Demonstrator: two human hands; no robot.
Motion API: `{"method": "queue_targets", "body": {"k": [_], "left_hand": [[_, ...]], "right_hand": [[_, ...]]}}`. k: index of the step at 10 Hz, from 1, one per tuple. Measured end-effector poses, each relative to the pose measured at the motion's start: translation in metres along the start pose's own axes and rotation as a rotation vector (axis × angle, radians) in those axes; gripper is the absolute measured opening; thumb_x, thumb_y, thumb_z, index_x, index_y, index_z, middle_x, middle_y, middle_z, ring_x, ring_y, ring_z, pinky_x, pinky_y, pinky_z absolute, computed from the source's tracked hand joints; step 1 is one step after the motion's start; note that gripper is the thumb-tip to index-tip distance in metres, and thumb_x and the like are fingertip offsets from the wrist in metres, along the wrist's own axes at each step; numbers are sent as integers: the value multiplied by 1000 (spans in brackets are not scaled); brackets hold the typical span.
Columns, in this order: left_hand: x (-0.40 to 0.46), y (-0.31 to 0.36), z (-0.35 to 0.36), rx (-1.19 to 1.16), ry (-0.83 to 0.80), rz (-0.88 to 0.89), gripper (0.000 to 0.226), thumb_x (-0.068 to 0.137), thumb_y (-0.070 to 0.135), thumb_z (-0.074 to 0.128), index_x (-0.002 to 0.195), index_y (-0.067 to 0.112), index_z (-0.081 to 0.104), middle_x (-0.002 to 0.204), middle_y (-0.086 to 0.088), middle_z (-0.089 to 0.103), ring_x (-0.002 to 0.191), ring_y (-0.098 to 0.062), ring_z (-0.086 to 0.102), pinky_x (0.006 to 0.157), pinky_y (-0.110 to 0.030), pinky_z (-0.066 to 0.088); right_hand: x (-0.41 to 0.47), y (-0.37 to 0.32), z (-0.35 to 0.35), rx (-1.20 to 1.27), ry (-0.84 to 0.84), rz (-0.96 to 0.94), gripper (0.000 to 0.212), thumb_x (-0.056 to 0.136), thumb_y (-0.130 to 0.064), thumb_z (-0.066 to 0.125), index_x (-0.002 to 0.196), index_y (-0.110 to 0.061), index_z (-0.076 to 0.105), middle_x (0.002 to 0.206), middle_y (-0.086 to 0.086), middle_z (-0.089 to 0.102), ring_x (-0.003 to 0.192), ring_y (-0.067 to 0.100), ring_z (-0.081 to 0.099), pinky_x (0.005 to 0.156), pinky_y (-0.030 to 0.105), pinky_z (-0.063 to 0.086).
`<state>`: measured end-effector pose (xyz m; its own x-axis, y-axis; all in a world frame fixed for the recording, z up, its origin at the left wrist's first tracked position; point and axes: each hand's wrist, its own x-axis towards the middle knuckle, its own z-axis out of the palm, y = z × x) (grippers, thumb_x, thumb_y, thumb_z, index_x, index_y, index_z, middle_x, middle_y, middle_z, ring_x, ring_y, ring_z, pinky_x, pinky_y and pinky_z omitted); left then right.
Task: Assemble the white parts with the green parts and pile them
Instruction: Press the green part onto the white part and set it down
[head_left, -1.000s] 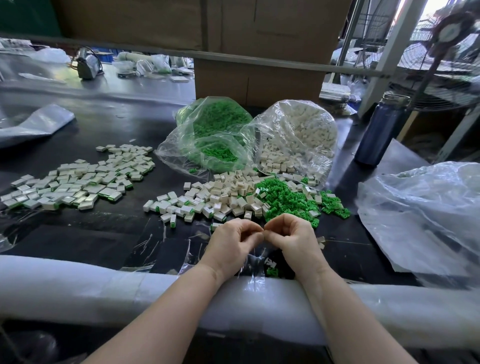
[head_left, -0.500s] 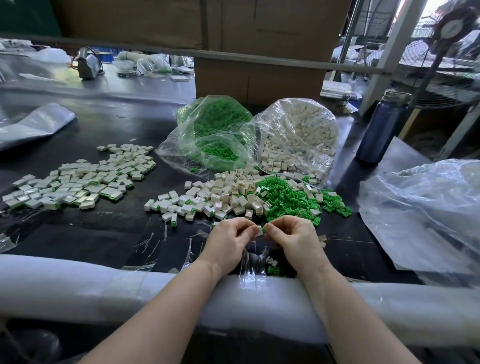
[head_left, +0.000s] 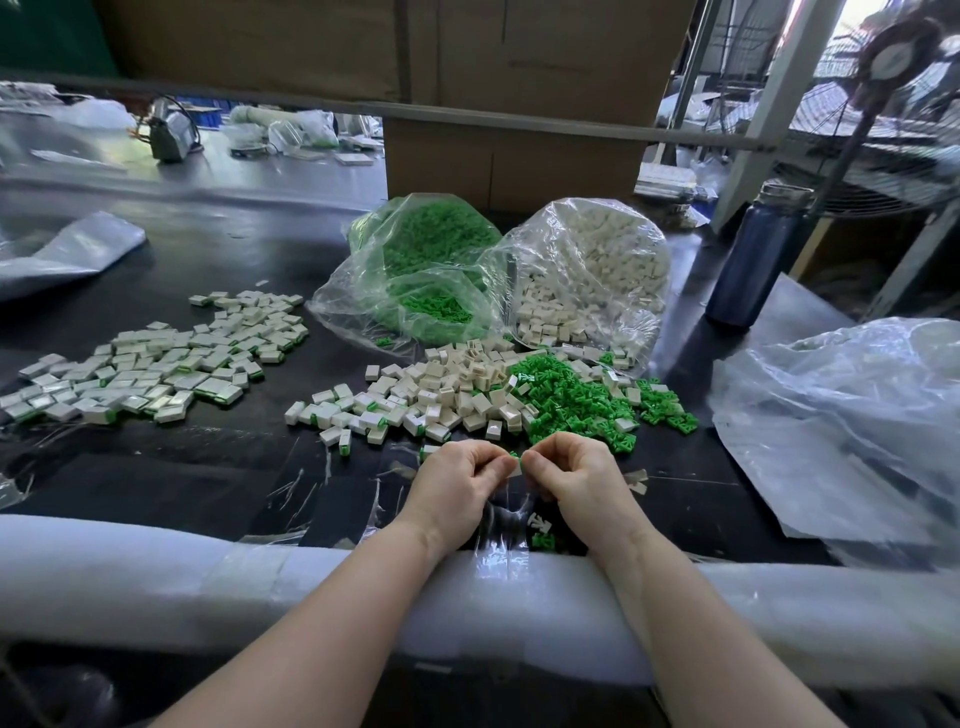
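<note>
both hands meet over the black table (head_left: 208, 467): left hand (head_left: 457, 480) and right hand (head_left: 576, 475) pinching one white-and-green part (head_left: 515, 464) between fingertips.

Bare tabletop (head_left: 208, 478) left of hands; loose parts heap (head_left: 467, 389) & bags (head_left: 587, 275) block ahead.

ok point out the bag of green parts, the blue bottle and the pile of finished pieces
bag of green parts (head_left: 415, 270): head view, on the bag's front
blue bottle (head_left: 756, 260): head view, mid body
pile of finished pieces (head_left: 156, 364): head view, pile's middle
</note>
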<state>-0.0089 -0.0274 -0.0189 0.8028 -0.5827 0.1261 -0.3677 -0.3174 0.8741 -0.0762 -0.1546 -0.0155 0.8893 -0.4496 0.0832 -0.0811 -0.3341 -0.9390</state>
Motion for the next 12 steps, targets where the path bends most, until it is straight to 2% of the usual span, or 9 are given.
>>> {"method": "queue_targets", "body": {"k": [1, 5, 8, 10, 12], "left_hand": [[0, 0, 1, 11, 4, -2, 14, 90, 20, 59, 93, 12, 70, 84, -4, 70, 82, -17, 65, 81, -32, 52], [-1, 0, -1, 104, -9, -2, 14, 90, 26, 60, 92, 17, 70, 85, -1, 69, 81, -15, 63, 79, -30, 51], [-1, 2, -1, 122, -8, -1, 15, 90, 26, 59, 92, 15, 70, 87, -2, 69, 83, -15, 63, 80, -30, 50], [-1, 3, -1, 130, 0, -1, 15, 90, 26, 59, 94, 16, 70, 88, 0, 69, 83, -13, 62, 80, -28, 50], [-1, 3, -1, 124, -2, 5, 15, 90, 26, 59, 92, 15, 70, 86, 0, 69, 82, -13, 62, 78, -27, 50]], "right_hand": [[0, 0, 1, -34, 26, -22, 19, 86, -10, 64, 69, -19, 61, 63, -3, 60, 58, 9, 53, 61, 25, 45], [-1, 0, 0, -53, 26, -26, 7, 86, -6, 64, 80, -9, 65, 70, 1, 64, 62, 10, 57, 63, 21, 48], [-1, 3, 0, -39, 39, 2, 4, 85, -7, 65, 82, -8, 66, 78, 11, 69, 73, 20, 63, 72, 33, 52], [0, 2, 0, -42, 40, 12, 4, 85, -8, 65, 81, -9, 66, 79, 11, 70, 78, 26, 66, 73, 33, 53], [-1, 2, -1, -30, 33, 18, 4, 86, -8, 64, 83, -8, 66, 78, 10, 69, 76, 24, 67, 72, 31, 53]]}}
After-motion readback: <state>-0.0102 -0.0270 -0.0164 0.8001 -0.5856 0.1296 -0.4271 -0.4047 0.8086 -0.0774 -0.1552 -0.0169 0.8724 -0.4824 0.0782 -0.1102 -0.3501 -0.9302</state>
